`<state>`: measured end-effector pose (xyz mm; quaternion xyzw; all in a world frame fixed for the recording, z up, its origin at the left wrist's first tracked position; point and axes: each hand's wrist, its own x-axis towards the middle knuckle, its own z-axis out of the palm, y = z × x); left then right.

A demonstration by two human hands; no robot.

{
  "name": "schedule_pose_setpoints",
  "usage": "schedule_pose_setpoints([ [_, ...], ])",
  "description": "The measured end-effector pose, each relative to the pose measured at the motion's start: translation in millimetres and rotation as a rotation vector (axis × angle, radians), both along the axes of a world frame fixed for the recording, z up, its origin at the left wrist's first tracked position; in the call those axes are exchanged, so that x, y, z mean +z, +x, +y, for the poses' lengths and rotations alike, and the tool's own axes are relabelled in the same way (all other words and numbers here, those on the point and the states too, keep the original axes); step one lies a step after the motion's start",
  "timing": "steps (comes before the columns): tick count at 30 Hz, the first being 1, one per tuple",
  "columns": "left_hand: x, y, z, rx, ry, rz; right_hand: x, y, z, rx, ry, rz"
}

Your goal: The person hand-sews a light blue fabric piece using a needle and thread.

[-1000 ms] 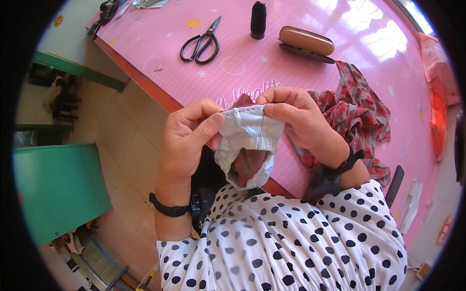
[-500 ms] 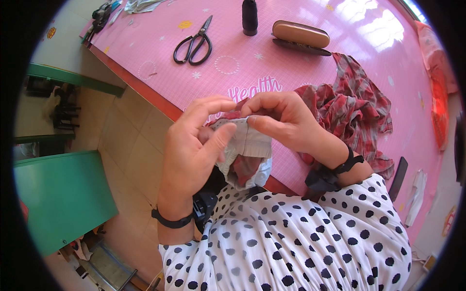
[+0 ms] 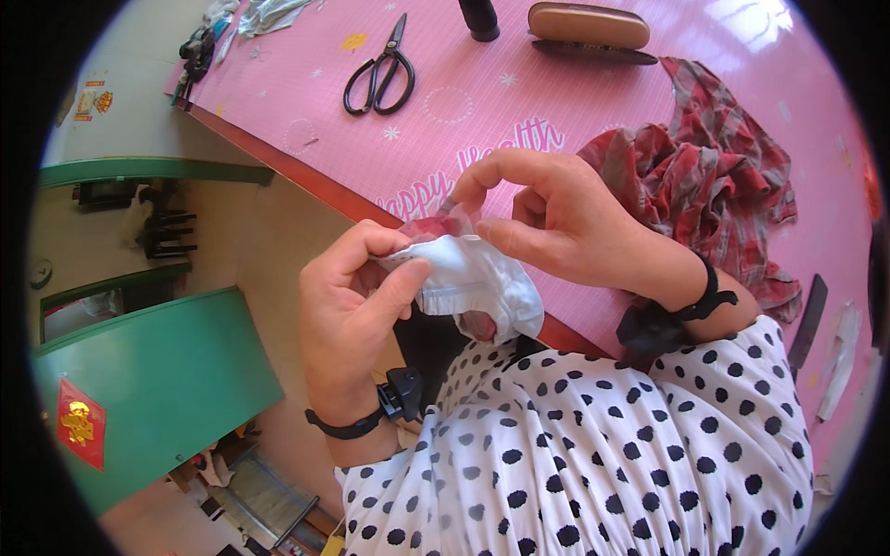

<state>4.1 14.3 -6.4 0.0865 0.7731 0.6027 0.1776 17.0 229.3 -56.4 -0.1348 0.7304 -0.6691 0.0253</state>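
A small cloth piece (image 3: 459,264), white with a gathered band and red plaid showing at its edge and inside, hangs over the near table edge. My left hand (image 3: 348,296) pinches its left edge between thumb and bent fingers. Above its right side my right hand (image 3: 556,213) is curled, its thumb at the white edge and its forefinger arched over the red edge. The right fingertips are partly blurred, and whether they grip the cloth or something thin is unclear. Beyond my right wrist lies a crumpled red and grey plaid cloth (image 3: 714,176).
On the pink-covered table (image 3: 306,102) lie black-handled scissors (image 3: 382,79), a dark upright cylinder (image 3: 479,18), an open brown case (image 3: 591,28), a dark flat bar (image 3: 809,320) and a white strip (image 3: 839,361). A green panel (image 3: 167,371) stands at the left.
The whole view has shifted a little. The cloth piece has turned, showing more of its smooth white side. My right forefinger has lifted farther from the thumb; my left hand keeps its pinch.
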Motion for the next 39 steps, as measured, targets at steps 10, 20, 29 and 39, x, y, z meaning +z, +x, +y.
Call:
schedule_pose_setpoints([
  [10,3,5,-16,-0.051,0.012,0.044,-25,4,-18,0.073,-0.014,0.089],
  [20,10,12,-18,-0.043,-0.035,0.138,-5,9,-11,0.361,-0.173,-0.304],
  [29,22,28,-12,-0.044,-0.143,0.428,0,18,-13,0.13,-0.088,0.297],
  [39,34,33,-5,-0.222,-0.168,0.624,12,25,-13,-0.036,-0.095,0.512],
])
